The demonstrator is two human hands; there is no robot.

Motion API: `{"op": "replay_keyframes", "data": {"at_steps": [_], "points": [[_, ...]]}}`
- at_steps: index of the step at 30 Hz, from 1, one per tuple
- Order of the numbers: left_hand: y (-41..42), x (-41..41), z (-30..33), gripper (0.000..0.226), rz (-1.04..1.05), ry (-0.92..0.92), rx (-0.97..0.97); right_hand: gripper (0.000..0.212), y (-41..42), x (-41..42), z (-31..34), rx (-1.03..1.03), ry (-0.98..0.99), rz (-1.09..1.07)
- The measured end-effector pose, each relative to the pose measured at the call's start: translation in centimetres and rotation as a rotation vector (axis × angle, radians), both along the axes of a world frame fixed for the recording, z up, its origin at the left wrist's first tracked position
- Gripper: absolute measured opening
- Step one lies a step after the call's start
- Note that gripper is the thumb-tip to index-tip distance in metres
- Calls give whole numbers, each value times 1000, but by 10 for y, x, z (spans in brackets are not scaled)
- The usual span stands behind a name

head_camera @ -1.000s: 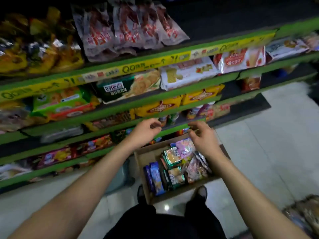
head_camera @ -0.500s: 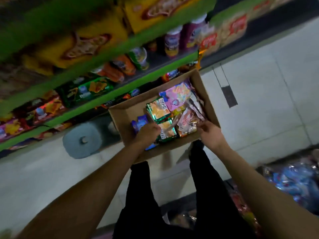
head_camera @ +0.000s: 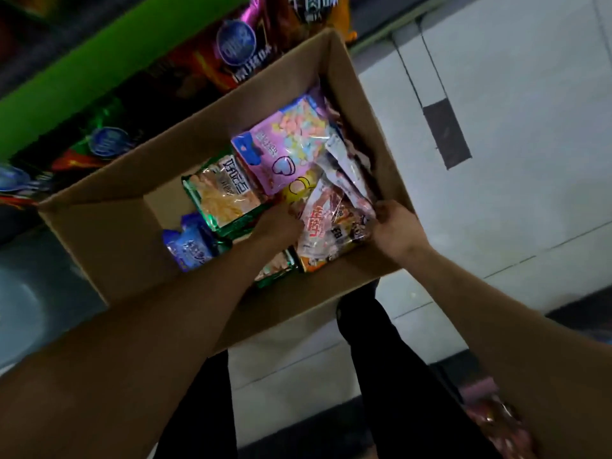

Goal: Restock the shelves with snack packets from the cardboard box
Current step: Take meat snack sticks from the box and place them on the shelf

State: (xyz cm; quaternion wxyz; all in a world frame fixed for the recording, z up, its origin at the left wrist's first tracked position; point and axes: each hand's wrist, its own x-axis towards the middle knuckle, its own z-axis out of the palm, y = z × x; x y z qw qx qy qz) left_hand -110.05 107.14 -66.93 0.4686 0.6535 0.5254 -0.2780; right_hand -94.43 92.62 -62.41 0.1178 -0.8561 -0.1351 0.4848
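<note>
An open cardboard box (head_camera: 109,233) sits on the floor below me, holding several snack packets. A pink-and-white packet with red lettering (head_camera: 331,223) lies at the box's near right. My left hand (head_camera: 276,223) grips its left edge and my right hand (head_camera: 395,226) pinches its right edge, by the box's right wall. A green cracker packet (head_camera: 222,193) lies left of it, a pink marshmallow packet (head_camera: 284,147) behind it, and a blue packet (head_camera: 190,246) at the near left. My fingertips are partly hidden by the packets.
The green-edged bottom shelf (head_camera: 99,74) with dark snack bags (head_camera: 236,44) runs along the top left, right behind the box. Grey floor tiles (head_camera: 513,127) spread to the right. My black-trousered legs (head_camera: 390,376) stand beneath the box. More packets (head_camera: 500,422) lie at the bottom right.
My view dropped from the shelves down onto the box and moved closer. Both hands came down from the shelf edge into the box and closed on the pink-and-white packet.
</note>
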Motion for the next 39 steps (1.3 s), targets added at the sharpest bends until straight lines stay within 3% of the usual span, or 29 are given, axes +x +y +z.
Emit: {"op": "replay_keyframes", "data": {"at_steps": [5,8,14,17,20,25,28,31,34,39], "points": [[-1,14,-71,70,123,58,-59,58,28,13,-73,3,23,-76],[-13,23,-96,98,143,72,-161,56,39,14,-108,-10,107,-133],[-38,42,-122,128,-79,168,-98,55,44,6,-154,-31,81,-73],[-31,44,-122,114,-214,210,-1,52,46,14,-153,6,0,-12],[-12,29,-115,87,-214,105,132,44,40,24,-136,137,85,-24],[1,-2,-97,96,-138,9,62,43,30,26,-107,162,113,-7],[-1,-15,-85,91,114,-24,-34,40,22,22,-92,169,126,-60],[-3,-20,-69,81,411,-93,-183,34,15,14,-75,217,269,-285],[-8,-20,-49,61,629,-153,-261,33,10,-1,-59,224,450,-507],[-3,-4,-14,30,961,-337,-469,32,21,-27,-46,247,503,-679]]}}
